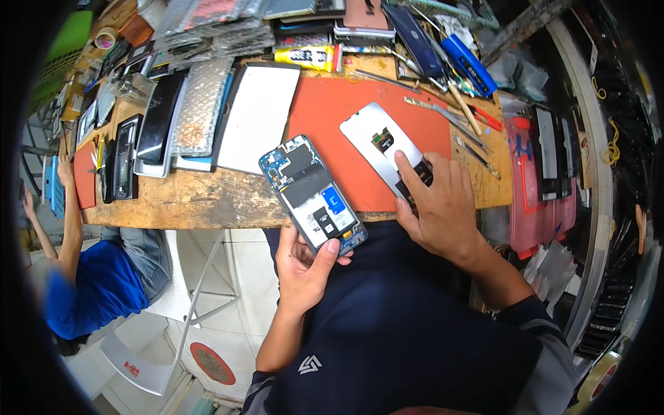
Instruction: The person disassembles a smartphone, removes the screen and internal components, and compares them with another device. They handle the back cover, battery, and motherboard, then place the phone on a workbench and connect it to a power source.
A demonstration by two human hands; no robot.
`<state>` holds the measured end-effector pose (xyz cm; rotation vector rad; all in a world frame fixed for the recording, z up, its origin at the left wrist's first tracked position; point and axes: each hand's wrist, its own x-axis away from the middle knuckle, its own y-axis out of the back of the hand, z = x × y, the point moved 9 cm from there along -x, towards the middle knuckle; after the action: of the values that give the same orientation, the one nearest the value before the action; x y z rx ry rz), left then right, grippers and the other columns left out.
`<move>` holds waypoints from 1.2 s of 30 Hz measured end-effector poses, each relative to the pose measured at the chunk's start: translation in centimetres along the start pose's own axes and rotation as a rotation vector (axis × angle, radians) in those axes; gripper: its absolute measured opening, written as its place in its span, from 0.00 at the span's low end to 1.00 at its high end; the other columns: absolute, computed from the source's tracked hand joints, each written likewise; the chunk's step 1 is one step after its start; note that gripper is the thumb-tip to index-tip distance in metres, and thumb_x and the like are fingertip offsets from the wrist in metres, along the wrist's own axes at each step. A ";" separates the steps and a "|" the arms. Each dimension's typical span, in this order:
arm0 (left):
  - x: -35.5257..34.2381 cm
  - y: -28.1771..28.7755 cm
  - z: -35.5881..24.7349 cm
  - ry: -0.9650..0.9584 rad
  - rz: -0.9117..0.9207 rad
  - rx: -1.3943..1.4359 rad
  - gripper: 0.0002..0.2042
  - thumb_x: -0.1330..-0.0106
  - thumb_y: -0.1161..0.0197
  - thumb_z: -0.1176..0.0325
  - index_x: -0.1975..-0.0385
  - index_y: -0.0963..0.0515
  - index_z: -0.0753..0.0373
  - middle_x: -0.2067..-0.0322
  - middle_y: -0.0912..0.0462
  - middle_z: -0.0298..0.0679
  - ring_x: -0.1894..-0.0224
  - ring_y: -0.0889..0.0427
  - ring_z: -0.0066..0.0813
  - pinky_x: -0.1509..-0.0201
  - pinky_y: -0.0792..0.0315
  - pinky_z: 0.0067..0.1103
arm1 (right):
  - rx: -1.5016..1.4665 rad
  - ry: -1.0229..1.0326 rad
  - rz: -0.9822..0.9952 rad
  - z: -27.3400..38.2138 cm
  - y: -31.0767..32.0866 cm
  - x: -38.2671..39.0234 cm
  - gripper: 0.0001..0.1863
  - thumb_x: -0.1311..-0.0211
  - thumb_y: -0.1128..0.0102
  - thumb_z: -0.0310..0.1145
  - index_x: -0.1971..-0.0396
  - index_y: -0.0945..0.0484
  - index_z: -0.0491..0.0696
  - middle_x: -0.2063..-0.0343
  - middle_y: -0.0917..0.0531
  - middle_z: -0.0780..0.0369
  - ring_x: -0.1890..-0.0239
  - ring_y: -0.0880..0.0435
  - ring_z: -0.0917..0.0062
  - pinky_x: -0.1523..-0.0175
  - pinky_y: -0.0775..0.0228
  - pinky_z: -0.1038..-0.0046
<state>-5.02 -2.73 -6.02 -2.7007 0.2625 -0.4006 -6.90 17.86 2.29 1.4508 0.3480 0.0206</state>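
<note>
My left hand (304,273) holds an opened smartphone (309,169) tilted over the table's front edge. Its back cover is off, showing a blue circuit board, dark sheets and a battery with a blue label. The thumb presses on the phone's lower end, with the fingers wrapped beneath. To its right, my right hand (446,207) grips a silver phone display panel (366,131) at its lower part, index finger across it and thumb by the near edge. The panel lies back side up over an orange mat (315,104), with a dark flex circuit showing. Some right fingertips are hidden.
Tweezers (460,121), a blue tool (469,66) and a yellow glue tube (304,57) lie beyond the mat. Phone parts and a white panel (256,114) fill the left side. A co-worker in a blue shirt (97,283) sits at far left; a red plastic case (529,214) stands right.
</note>
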 end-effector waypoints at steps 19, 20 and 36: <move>-1.4 -2.5 -6.6 -0.593 -0.210 -1.488 0.22 0.36 0.31 0.64 0.40 0.16 0.55 0.69 0.33 0.38 0.61 0.33 0.37 0.51 0.39 0.33 | -0.354 0.166 0.088 -3.0 -0.4 -3.1 0.24 0.40 0.40 0.26 0.41 0.17 0.49 0.49 0.25 0.55 0.50 0.27 0.62 0.42 0.36 0.61; -1.9 -2.1 -6.8 -0.584 -0.240 -1.487 0.22 0.35 0.31 0.64 0.40 0.16 0.55 0.69 0.34 0.37 0.61 0.33 0.37 0.52 0.39 0.33 | -0.369 0.191 0.099 -3.2 -0.6 -3.6 0.24 0.40 0.41 0.24 0.42 0.17 0.48 0.50 0.24 0.55 0.49 0.27 0.62 0.42 0.35 0.62; -3.2 -0.9 -6.6 -0.912 -0.332 -1.466 0.19 0.38 0.43 0.71 0.49 0.11 0.57 0.79 0.36 0.33 0.75 0.36 0.32 0.65 0.43 0.28 | -0.707 0.419 0.148 -5.1 -3.2 -9.2 0.20 0.44 0.45 0.18 0.56 0.10 0.50 0.52 0.22 0.60 0.52 0.25 0.68 0.41 0.34 0.68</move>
<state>-9.96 -3.53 -0.65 -3.8278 -0.3182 1.5330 -17.55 20.31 0.77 0.7555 0.5101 0.5232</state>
